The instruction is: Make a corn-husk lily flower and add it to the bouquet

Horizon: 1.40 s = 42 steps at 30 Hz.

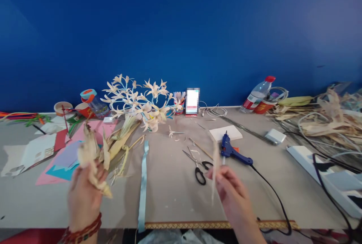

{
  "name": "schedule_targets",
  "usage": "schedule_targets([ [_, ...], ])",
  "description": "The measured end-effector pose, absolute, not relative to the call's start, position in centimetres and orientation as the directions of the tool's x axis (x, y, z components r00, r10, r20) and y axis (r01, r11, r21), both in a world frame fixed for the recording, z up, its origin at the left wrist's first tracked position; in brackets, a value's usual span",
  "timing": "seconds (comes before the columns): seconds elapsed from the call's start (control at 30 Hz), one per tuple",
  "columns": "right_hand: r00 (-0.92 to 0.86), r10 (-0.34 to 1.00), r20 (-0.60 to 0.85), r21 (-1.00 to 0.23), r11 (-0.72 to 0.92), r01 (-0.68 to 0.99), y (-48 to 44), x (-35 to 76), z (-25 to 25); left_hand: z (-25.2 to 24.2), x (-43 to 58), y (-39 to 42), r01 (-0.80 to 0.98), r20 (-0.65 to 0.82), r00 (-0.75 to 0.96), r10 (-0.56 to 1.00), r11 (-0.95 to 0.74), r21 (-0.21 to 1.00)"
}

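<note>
My left hand [85,193], with a red bracelet at the wrist, is closed round a bunch of pale corn husk [88,153], blurred by motion. Between the thumb and fingers of my right hand [230,187] is a thin, upright corn husk strip [215,164]. Black-handled scissors [199,172] lie on the table just left of my right hand. Beyond that hand a blue glue gun [233,151] rests by a white block [226,133]. A light blue ribbon [143,187] runs down the table between my hands. Branches of husk flowers [144,102] stand at the back.
Coloured paper sheets [63,157] and more husks [121,142] lie on the left. A tilted bottle [257,95], a red cup [263,106] and a phone [192,101] stand along the blue wall. At right are a white power strip [319,176], cables and a husk pile [333,115].
</note>
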State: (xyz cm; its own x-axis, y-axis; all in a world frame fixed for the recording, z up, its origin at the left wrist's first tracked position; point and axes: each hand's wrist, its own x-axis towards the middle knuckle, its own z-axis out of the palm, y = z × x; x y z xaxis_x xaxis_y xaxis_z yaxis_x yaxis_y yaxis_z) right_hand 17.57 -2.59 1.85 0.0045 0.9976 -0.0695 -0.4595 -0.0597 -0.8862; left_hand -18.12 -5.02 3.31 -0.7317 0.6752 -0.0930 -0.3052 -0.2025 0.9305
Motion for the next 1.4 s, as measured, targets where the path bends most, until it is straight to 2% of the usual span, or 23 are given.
schedule_targets([
  [0.07, -0.036, 0.990, -0.134, -0.931, -0.138, -0.338, -2.5, 16.8, 1.1, 2.0, -17.3, -4.3, -0.165, -0.026, -0.684, 0.729, -0.120, 0.979],
  [0.1, -0.052, 0.987, -0.155, -0.934, -0.163, -0.317, -2.5, 16.1, 0.8, 1.3, -16.6, -3.7, -0.077, 0.000, -0.606, 0.795, -0.059, 0.995],
  [0.2, -0.106, 0.965, -0.241, -0.902, -0.264, -0.343, -2.8, 14.0, 0.3, -0.1, -15.3, -2.0, 0.095, 0.048, -0.465, 0.884, -0.004, 0.995],
  [0.27, -0.126, 0.948, -0.294, -0.872, -0.320, -0.370, -2.9, 13.4, 0.3, 0.0, -14.9, -1.2, 0.192, 0.111, -0.493, 0.863, -0.017, 0.981],
  [0.37, -0.091, 0.949, -0.303, -0.868, -0.314, -0.386, -3.0, 13.4, 0.2, 1.4, -13.5, -1.7, 0.292, 0.228, -0.570, 0.789, -0.065, 0.954],
  [0.4, -0.072, 0.953, -0.294, -0.873, -0.298, -0.385, -3.0, 13.5, 0.2, 2.0, -12.7, -2.2, 0.276, 0.243, -0.578, 0.779, -0.094, 0.956],
  [0.47, -0.043, 0.963, -0.266, -0.885, -0.262, -0.384, -3.1, 13.4, 0.0, 3.0, -10.3, -3.7, 0.193, 0.197, -0.456, 0.868, -0.120, 0.974],
  [0.57, -0.028, 0.974, -0.226, -0.893, -0.219, -0.393, -3.2, 12.6, -0.2, 3.6, -5.9, -5.7, 0.259, 0.095, -0.015, 0.995, -0.088, 0.962],
  [0.63, -0.026, 0.976, -0.216, -0.893, -0.208, -0.398, -3.2, 12.2, -0.1, 3.4, -3.6, -6.2, 0.288, 0.005, 0.126, 0.992, -0.042, 0.957],
  [0.7, -0.021, 0.978, -0.206, -0.895, -0.197, -0.401, -3.2, 12.0, 0.0, 2.9, -2.3, -6.0, 0.244, -0.080, 0.162, 0.984, 0.039, 0.969],
  [0.8, -0.027, 0.980, -0.195, -0.885, -0.188, -0.427, -3.2, 12.2, 0.3, 2.1, -2.0, -5.4, 0.041, -0.207, 0.180, 0.962, 0.203, 0.978],
  [0.9, -0.106, 0.974, -0.198, -0.878, -0.225, -0.423, -3.4, 12.5, 0.5, 1.6, -2.2, -5.4, -0.112, -0.273, 0.223, 0.936, 0.303, 0.946],
  [1.0, -0.177, 0.965, -0.193, -0.909, -0.244, -0.339, -3.5, 12.5, 0.5, 1.7, -2.1, -5.6, -0.133, -0.258, 0.252, 0.933, 0.297, 0.945],
  [1.13, -0.252, 0.956, -0.152, -0.943, -0.216, -0.252, -3.5, 12.7, 0.4, 2.5, -2.0, -5.7, 0.004, -0.145, 0.184, 0.972, 0.147, 0.989],
  [1.23, -0.325, 0.928, -0.179, -0.945, -0.255, -0.205, -3.3, 13.4, 0.2, 2.7, -2.1, -5.5, 0.068, -0.096, 0.152, 0.984, 0.087, 0.994],
  [1.4, -0.300, 0.942, -0.152, -0.974, -0.195, -0.118, -3.3, 14.3, 0.1, 2.0, -1.9, -5.6, -0.185, -0.220, 0.177, 0.959, 0.252, 0.950],
])
